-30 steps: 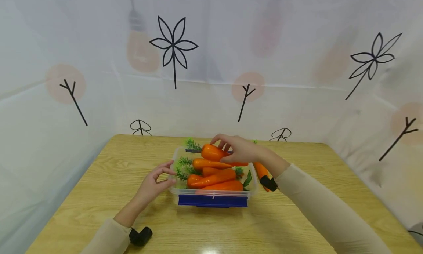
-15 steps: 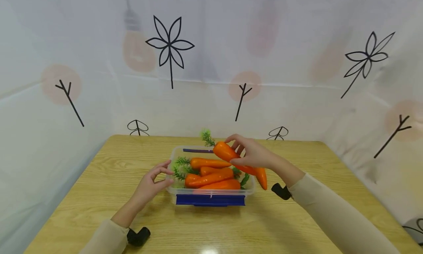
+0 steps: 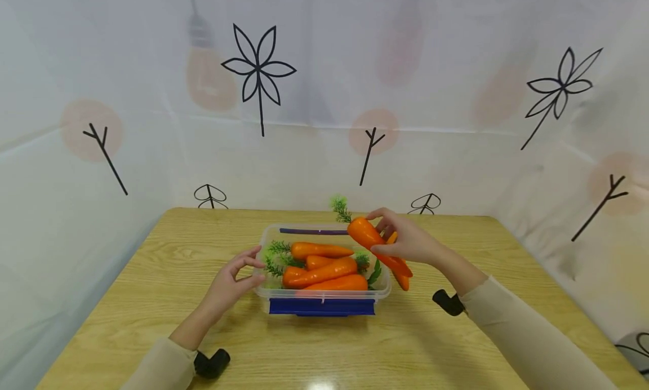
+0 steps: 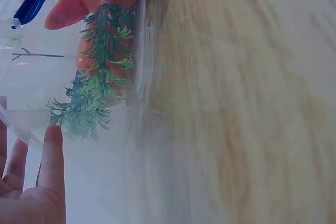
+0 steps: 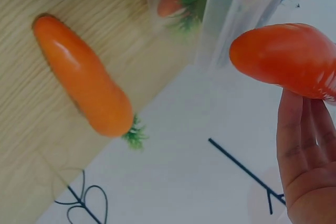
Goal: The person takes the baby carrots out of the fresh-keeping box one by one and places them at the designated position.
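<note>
- Right hand up by the far right corner of the clear box, thumb and fingers clamped on a carrot, tilted, leafy end high!
- Left hand at the box's left side, thumb and fingers apart; whether it touches, I can't tell.
- Inside the box, more carrots lie stacked.
- Another carrot rests on the wooden table, just right of the box.

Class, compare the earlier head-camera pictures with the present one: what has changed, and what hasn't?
The right hand has moved rightward, carrying the carrot it already held from over the box to its right edge; that carrot now slants more steeply, leafy end up. Nothing was released. The left hand stays by the box's left edge, and the other carrots inside remain put.
</note>
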`<action>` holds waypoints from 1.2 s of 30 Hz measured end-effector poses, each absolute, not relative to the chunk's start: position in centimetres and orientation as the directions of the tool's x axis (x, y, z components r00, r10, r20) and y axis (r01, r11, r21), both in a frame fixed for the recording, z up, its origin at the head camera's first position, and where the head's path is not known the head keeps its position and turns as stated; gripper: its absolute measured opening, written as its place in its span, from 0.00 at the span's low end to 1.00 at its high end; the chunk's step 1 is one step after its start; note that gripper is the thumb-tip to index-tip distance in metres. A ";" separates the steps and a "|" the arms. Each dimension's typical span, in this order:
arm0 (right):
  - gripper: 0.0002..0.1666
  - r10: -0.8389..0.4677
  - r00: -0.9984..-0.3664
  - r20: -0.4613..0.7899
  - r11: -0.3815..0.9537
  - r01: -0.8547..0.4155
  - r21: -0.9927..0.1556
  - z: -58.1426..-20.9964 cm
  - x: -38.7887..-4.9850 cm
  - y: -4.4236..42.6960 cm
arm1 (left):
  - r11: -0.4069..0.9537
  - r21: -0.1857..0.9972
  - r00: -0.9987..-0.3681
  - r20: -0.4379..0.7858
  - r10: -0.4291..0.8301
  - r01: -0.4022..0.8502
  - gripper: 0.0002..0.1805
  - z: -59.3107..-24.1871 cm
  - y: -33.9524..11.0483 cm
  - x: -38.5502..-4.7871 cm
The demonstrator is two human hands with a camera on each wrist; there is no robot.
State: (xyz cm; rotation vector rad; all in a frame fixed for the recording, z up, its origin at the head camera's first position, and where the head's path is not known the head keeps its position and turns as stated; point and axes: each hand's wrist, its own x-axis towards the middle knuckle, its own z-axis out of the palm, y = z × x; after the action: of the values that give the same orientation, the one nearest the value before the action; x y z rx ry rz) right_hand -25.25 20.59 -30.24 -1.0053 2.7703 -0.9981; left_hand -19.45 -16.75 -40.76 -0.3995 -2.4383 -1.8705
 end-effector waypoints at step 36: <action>0.39 -0.261 -0.947 0.188 0.554 -0.307 -0.774 -33.4 -25.3 27.2 | 0.216 0.943 -0.958 0.213 0.191 0.253 0.13 -40.8 -16.9 -19.4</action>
State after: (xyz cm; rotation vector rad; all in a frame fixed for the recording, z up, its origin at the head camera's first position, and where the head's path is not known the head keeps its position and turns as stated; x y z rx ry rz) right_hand -25.31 27.22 -33.38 -0.5148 2.8135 -1.4180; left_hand -19.42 -16.85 -40.76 -0.4400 -2.4096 -1.8852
